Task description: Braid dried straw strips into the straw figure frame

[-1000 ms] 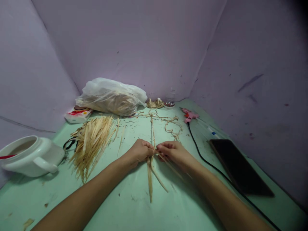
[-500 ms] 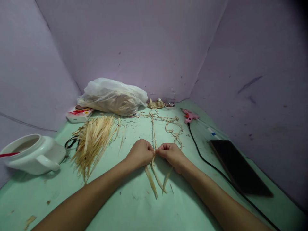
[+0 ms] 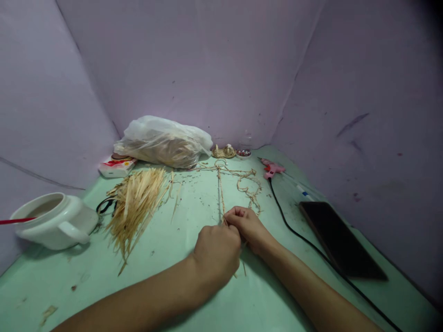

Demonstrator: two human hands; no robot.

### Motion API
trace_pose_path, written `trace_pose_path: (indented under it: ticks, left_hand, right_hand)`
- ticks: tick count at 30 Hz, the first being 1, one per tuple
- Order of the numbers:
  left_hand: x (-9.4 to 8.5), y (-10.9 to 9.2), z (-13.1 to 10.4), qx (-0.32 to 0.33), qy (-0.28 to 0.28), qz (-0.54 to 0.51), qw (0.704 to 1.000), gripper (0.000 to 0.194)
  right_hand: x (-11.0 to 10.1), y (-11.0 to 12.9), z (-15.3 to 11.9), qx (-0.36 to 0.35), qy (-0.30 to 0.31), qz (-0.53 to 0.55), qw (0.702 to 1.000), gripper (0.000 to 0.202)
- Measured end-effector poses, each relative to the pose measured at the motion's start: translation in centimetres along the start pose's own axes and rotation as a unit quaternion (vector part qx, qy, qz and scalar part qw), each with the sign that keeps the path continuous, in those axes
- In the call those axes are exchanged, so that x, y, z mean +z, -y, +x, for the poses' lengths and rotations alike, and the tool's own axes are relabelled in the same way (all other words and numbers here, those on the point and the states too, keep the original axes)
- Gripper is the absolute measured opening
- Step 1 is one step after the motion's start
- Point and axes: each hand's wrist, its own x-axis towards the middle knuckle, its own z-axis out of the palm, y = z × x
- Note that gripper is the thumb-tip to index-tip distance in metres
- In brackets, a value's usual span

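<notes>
A thin braided straw cord [image 3: 221, 191] runs toward me down the middle of the table from a ring of cord at the back. My right hand [image 3: 249, 228] is closed in a pinch at the cord's near end. Just in front of it and slightly lower, my left hand [image 3: 218, 251] is a fist, knuckles up, around the loose straw strands; its fingers mostly hide them. Only small strand tips show beneath the hands. More knotted cord [image 3: 256, 188] lies in loops beyond my right hand.
Left stand a bundle of dry straw strips [image 3: 140, 200] and a white ceramic pot [image 3: 55, 219]. Behind sit a stuffed plastic bag [image 3: 164, 140], a small box [image 3: 116, 168] and a bowl of beads [image 3: 243, 153]. Right lie a pink glue gun [image 3: 272, 168], its black cable [image 3: 294, 234] and a phone [image 3: 341, 240].
My left hand has moved right and toward me, turning into a fist in front of my right hand. The strands that hung below are now mostly covered. My right hand stays nearly in place.
</notes>
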Motion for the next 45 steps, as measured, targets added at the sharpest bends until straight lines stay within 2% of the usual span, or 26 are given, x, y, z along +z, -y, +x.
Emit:
trace_pose_path:
  ticks: [3,5,6,8,9,10,12,14,15,20,24,29,39,45]
  left_hand:
    - [-1.3,0.0,0.8,0.053,-0.039,0.108,0.992,0.014]
    - [-3.1,0.0,1.8,0.043,-0.043,0.106,0.993,0.019]
    - [-4.1,-0.1,2.4,0.018,-0.055,0.070,0.996,0.016]
    - [-5.5,-0.1,3.3,-0.077,-0.064,-0.069,0.993,0.008]
    - [-5.8,-0.1,3.6,-0.118,-0.050,-0.141,0.982,0.014]
    - [-5.9,0.0,3.8,-0.145,-0.022,-0.206,0.967,0.019]
    - [-5.4,0.3,4.1,-0.160,0.057,-0.291,0.942,0.018]
    - [-4.6,0.8,4.3,-0.159,0.120,-0.319,0.927,0.012]
    - [-4.2,1.0,4.4,-0.162,0.133,-0.317,0.925,0.012]
    - [-4.3,2.0,5.1,-0.157,0.131,-0.284,0.937,0.014]
    - [-4.8,2.8,5.7,-0.146,0.179,-0.338,0.912,0.012]
    - [-4.8,3.1,6.1,-0.172,0.186,-0.386,0.887,0.009]
    - [-4.3,3.0,5.9,-0.149,0.153,-0.343,0.915,0.011]
    - [-4.2,3.0,5.8,-0.135,0.147,-0.338,0.920,0.011]
  right_hand:
    - [-0.1,0.1,0.0,0.007,0.013,0.007,1.000,0.009]
    - [-0.4,0.1,0.1,0.013,0.018,-0.001,1.000,0.010]
    - [-0.6,0.0,0.2,0.015,0.027,-0.005,1.000,0.011]
    - [-0.8,-0.1,0.3,0.019,0.044,-0.011,0.999,0.017]
    - [-0.9,-0.2,0.3,0.022,0.050,-0.013,0.998,0.019]
    - [-1.0,-0.2,0.4,0.022,0.054,-0.011,0.998,0.020]
    - [-1.0,-0.3,0.5,0.015,0.061,0.004,0.998,0.017]
    - [-0.9,-0.4,0.5,0.005,0.070,0.017,0.997,0.013]
    - [-0.9,-0.3,0.5,0.002,0.072,0.016,0.997,0.012]
    - [-1.2,0.3,0.5,0.009,0.068,-0.047,0.997,0.021]
    - [-1.6,0.6,0.5,0.017,0.092,-0.029,0.995,0.025]
    - [-1.9,0.5,0.6,0.023,0.111,-0.008,0.994,0.024]
    - [-2.2,0.2,0.7,0.036,0.120,0.007,0.992,0.024]
    - [-2.2,0.3,0.8,0.037,0.121,0.015,0.992,0.024]
